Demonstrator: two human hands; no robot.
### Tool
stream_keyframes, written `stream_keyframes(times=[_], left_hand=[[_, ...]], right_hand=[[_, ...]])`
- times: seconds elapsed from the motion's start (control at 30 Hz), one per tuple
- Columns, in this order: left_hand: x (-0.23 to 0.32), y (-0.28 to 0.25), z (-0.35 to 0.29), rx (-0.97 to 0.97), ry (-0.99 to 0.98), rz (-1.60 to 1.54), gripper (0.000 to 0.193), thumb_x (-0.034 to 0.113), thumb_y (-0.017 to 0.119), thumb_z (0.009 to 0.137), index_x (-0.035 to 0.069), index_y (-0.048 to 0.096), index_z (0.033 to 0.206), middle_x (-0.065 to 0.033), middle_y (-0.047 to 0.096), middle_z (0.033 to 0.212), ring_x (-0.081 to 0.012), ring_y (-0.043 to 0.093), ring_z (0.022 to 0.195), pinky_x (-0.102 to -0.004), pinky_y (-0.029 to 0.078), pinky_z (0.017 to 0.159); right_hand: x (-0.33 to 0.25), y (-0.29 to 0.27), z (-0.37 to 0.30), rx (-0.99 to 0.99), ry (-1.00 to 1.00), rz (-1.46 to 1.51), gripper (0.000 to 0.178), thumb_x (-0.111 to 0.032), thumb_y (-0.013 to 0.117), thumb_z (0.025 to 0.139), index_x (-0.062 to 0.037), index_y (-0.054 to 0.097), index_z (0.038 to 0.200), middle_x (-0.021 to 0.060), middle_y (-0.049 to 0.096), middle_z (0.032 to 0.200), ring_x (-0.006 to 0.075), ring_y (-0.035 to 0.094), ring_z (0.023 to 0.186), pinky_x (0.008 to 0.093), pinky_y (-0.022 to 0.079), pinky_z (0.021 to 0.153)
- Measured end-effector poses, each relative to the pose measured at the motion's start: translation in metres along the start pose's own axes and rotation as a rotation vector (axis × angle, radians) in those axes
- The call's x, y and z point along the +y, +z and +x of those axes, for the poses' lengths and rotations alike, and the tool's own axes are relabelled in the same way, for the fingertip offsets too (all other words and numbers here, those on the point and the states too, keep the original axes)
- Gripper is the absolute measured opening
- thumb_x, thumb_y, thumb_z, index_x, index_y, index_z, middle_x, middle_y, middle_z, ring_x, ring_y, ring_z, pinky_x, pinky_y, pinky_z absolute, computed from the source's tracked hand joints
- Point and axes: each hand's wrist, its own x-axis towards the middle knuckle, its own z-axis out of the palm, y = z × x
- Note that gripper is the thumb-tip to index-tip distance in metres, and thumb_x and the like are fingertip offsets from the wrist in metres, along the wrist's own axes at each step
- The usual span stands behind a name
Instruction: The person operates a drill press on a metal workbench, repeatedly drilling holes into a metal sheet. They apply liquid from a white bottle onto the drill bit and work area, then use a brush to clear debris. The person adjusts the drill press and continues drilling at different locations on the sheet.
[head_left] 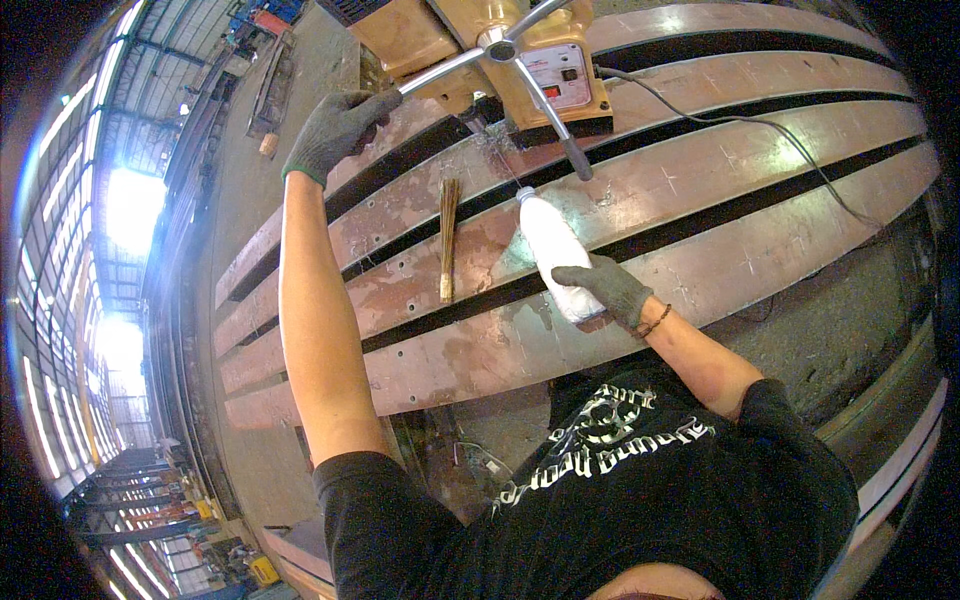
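Note:
My left hand (343, 130), in a dark grey knit glove, is closed round the end of one spoke of the feed handle (499, 50) on a yellow magnetic drill (450, 50). In my gloved right hand (612, 288) is a white plastic squeeze bottle (556, 240), gripped near its base and tilted with its nozzle toward the drill bit (474, 122). A thin line of liquid seems to run from the nozzle to the bit. The drill stands on long steel plates (690, 190), wet around the bit. A second spoke with a dark grip hangs just beyond the nozzle.
A stick brush (448, 240) lies on the plates left of the bottle. Dark gaps separate the plates, and some have small drilled holes. A black cable (745, 118) runs from the drill across the plates to the right. Steel stock (185, 220) lines the workshop floor at left.

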Motion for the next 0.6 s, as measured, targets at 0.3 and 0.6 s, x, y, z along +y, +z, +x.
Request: stream_keyframes(times=[0.3, 0.6], left_hand=[[-0.0045, 0.0038, -0.0001, 0.019, -0.001, -0.024, 0.055, 0.058, 0.069, 0.092, 0.005, 0.072, 0.079, -0.0016, 0.057, 0.06, -0.0113, 0.053, 0.053, -0.0287, 0.042, 0.051], [0.0022, 0.0035, -0.0039, 0.008, -0.025, -0.044, 0.053, 0.056, 0.07, 0.092, 0.005, 0.071, 0.079, -0.0011, 0.057, 0.061, -0.0105, 0.053, 0.054, -0.028, 0.042, 0.051]], right_hand=[[-0.0019, 0.0001, -0.0028, -0.036, -0.013, 0.006, 0.05, -0.038, 0.08, 0.086, -0.0002, 0.065, 0.115, 0.0083, 0.067, 0.079, 0.0183, 0.062, 0.053, 0.035, 0.05, 0.041], [0.0014, -0.0061, 0.0024, -0.055, 0.084, -0.02, 0.068, -0.039, 0.084, 0.083, 0.0005, 0.061, 0.134, 0.0106, 0.07, 0.115, 0.0217, 0.068, 0.096, 0.0359, 0.057, 0.083]])
